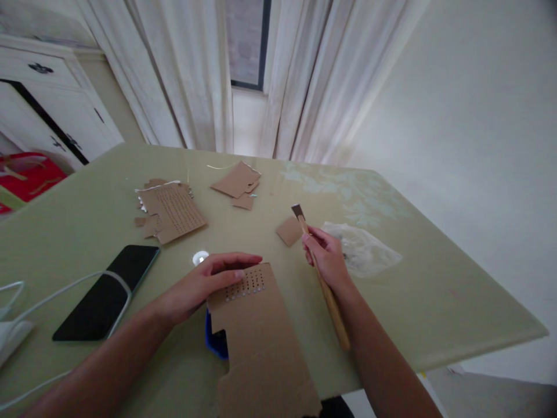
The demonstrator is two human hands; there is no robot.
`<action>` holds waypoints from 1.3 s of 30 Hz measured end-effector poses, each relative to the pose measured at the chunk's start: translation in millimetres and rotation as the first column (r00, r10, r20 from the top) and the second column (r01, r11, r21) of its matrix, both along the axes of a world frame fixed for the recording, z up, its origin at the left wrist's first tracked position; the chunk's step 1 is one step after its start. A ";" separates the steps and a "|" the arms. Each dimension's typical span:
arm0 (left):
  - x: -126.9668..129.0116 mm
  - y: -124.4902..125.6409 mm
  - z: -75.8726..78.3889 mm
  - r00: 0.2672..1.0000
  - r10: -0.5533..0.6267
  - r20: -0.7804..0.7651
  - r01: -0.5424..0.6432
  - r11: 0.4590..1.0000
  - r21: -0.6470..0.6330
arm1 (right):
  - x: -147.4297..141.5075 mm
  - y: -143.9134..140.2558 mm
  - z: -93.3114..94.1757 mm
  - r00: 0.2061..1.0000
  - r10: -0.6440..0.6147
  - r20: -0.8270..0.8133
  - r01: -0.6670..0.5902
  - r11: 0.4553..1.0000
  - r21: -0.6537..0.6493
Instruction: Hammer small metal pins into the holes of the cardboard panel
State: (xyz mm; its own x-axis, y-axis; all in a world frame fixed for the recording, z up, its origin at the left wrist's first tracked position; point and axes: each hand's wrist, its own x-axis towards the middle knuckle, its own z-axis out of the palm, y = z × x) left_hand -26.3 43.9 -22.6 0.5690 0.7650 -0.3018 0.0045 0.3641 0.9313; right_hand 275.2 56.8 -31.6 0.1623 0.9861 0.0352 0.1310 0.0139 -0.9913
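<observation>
My left hand (pixel 213 284) grips the far end of a brown cardboard piece (pixel 265 342), thumb on top and fingers over the far edge. Rows of small dark holes and some shiny dots mark the cardboard near my thumb. Part of a blue object (pixel 216 341) shows under its left side; the rest is hidden. My right hand (pixel 325 252) is closed round the wooden handle of a small hammer (pixel 326 299), its dark metal head pointing away from me, clear of the cardboard. Just right of that hand lies a clear plastic bag (pixel 369 249) with small dark contents.
Hole-punched cardboard (pixel 174 212) lies at the left, with plain scraps (pixel 237 180) at the back and a small square piece (pixel 289 231) mid-table. A black phone (pixel 108 293) has a white cable across it. A round white object (pixel 200 257) lies beyond my left hand.
</observation>
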 end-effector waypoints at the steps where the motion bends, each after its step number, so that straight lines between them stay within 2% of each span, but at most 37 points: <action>1: 0.0 0.8 -2.8 0.998 0.030 0.064 -0.027 0.999 -0.046 | 1.5 -1.5 4.9 0.995 0.051 -0.085 -0.051 0.999 -0.006; 3: -0.1 3.0 -7.9 0.985 0.060 0.164 -0.046 0.995 -0.088 | 4.9 -7.1 15.2 0.961 0.156 -0.227 -0.164 0.986 -0.018; 6: -0.6 6.3 -12.4 0.972 0.009 0.233 0.015 0.995 -0.100 | 9.8 -20.8 27.2 0.861 0.330 -0.386 -0.367 0.930 -0.022; 8: -1.0 7.2 -13.5 0.969 -0.025 0.244 0.056 0.991 -0.121 | 12.3 -31.1 31.4 0.779 0.455 -0.433 -0.514 0.858 -0.024; 11: -1.4 6.8 -14.3 0.971 -0.030 0.236 0.067 0.987 -0.150 | 14.6 -44.6 33.2 0.644 0.608 -0.464 -0.697 0.716 -0.030; 15: -1.7 5.4 -13.4 0.974 -0.048 0.221 0.076 0.990 -0.117 | 13.2 -56.6 33.1 0.499 0.726 -0.473 -0.840 0.539 -0.059; 17: -1.7 4.9 -11.4 0.978 -0.054 0.199 0.072 0.994 -0.086 | 9.5 -61.1 34.4 0.470 0.749 -0.467 -0.870 0.484 -0.098; 19: -1.4 4.6 -8.9 0.982 -0.061 0.179 0.074 0.995 -0.066 | 4.8 -64.4 36.7 0.488 0.739 -0.464 -0.859 0.500 -0.108; 22: -0.1 4.1 -6.9 0.981 -0.047 0.191 0.063 0.995 -0.080 | -0.7 -65.4 40.2 0.541 0.653 -0.529 -0.791 0.610 -0.056; 24: 1.1 3.5 -7.2 0.979 -0.014 0.205 0.037 0.993 -0.109 | -1.8 -63.2 41.2 0.561 0.605 -0.564 -0.759 0.649 -0.059; 28: 2.6 2.8 -7.5 0.971 -0.004 0.238 0.035 0.991 -0.125 | 1.4 -58.5 39.4 0.571 0.630 -0.527 -0.788 0.600 -0.136; 32: 2.9 2.7 -3.6 0.975 -0.023 0.223 0.045 0.995 -0.092 | 3.6 -60.6 34.9 0.508 0.660 -0.554 -0.803 0.595 -0.028; 36: 4.0 2.4 -1.2 0.972 -0.020 0.235 0.047 0.993 -0.108 | -1.0 -63.7 31.4 0.481 0.678 -0.556 -0.841 0.536 -0.074; 39: 4.6 2.1 -2.7 0.970 -0.004 0.243 0.033 0.993 -0.115 | -5.8 -64.3 30.8 0.495 0.674 -0.549 -0.827 0.559 -0.060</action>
State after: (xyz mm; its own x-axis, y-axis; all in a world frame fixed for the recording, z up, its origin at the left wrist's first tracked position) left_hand -21.8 46.0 -25.3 0.6494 0.7214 -0.2404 -0.2077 0.4724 0.8565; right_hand 269.4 -7.5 -0.7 -0.7261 0.6772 -0.1193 -0.2102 -0.3838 -0.8992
